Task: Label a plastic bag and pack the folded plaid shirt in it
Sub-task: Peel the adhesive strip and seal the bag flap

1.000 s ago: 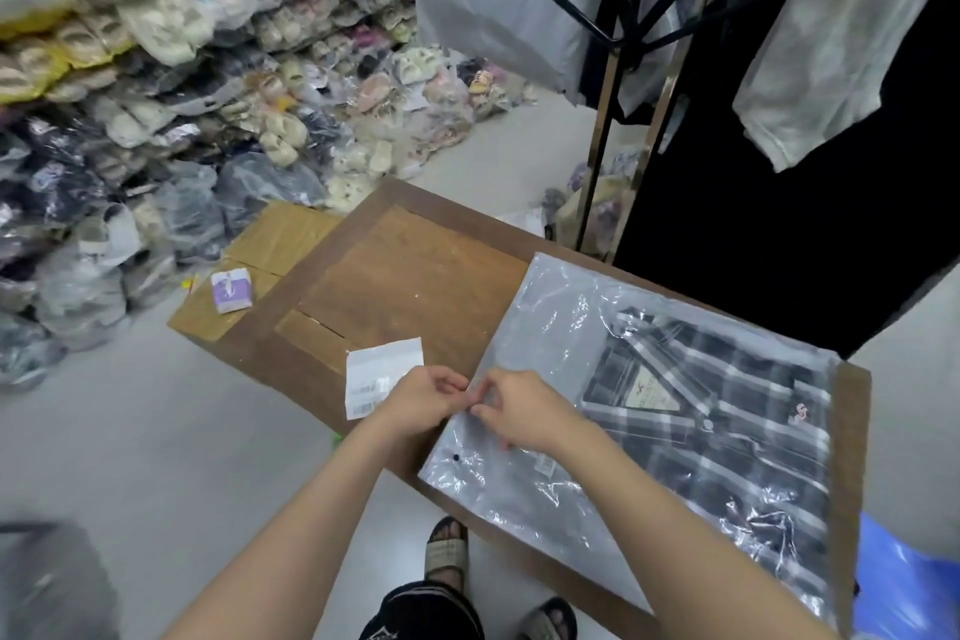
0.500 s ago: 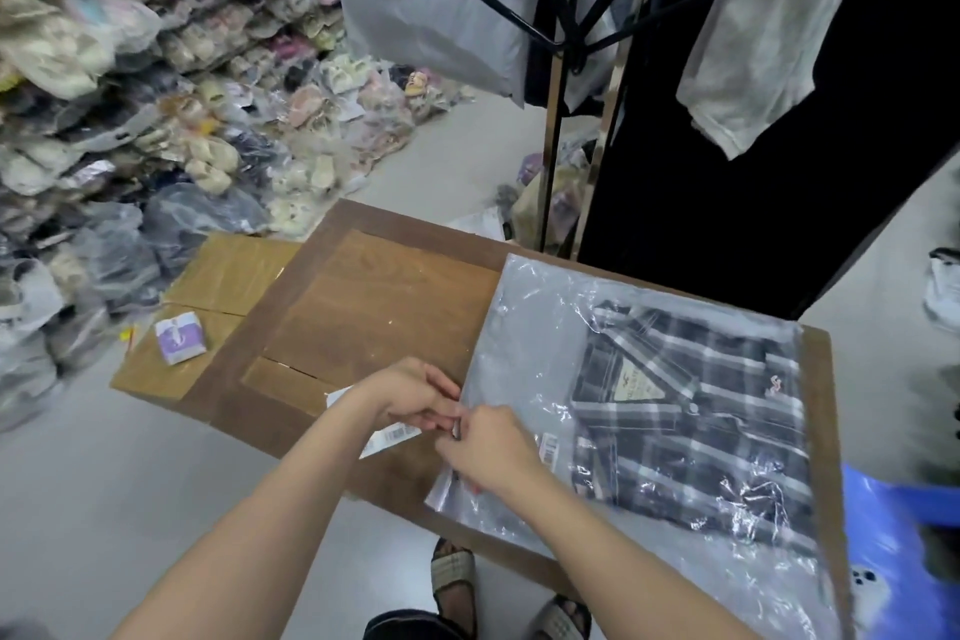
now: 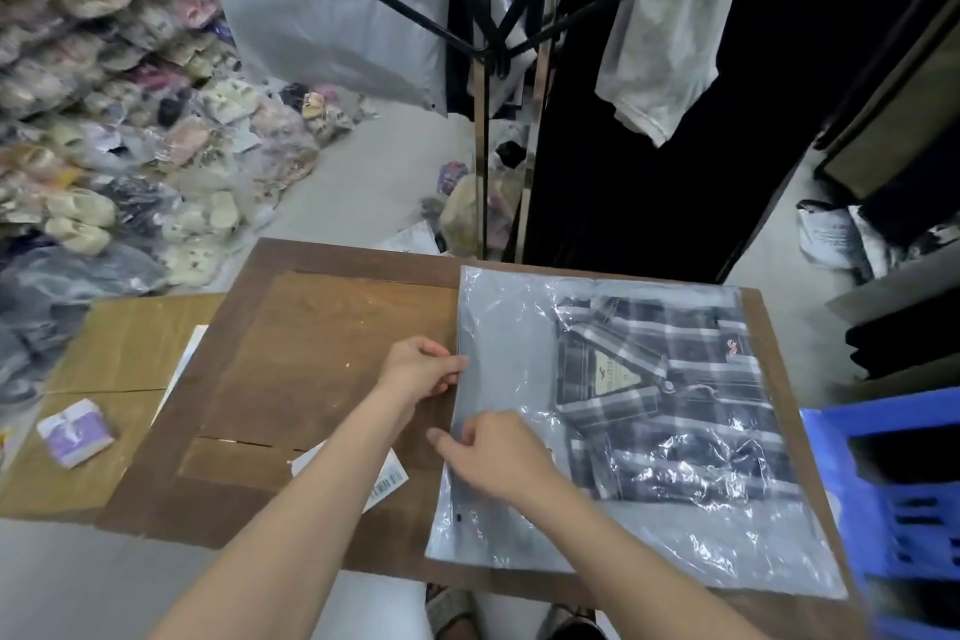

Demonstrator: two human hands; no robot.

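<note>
Both hands work at the open left edge of the bag. Left hand (image 3: 423, 372) pinches that edge between thumb and fingers, higher up along the mouth. Right hand (image 3: 496, 455) lies palm down on the bag nearer the person, fingers curled onto the film at the same edge; whether it grips the film or only presses it I cannot tell.

Under them, the brown table (image 3: 322, 327) takes up most of the floor space in front of the person, with a cardboard sheet (image 3: 114, 343) lying to its left. On the table's right half rests the plastic bag (image 3: 504, 322), flat and clear. Inside it the folded plaid shirt (image 3: 670, 405) sits toward the closed right side, collar tag up, well in from the mouth. A white label sheet (image 3: 387, 481) with a barcode lies on the table just beside the left forearm, partly hidden by it.

I would say the packing is done and the sealing is in hand. Next the mouth wants closing evenly along its whole length, the film kept smooth so no crease is caught.
</note>
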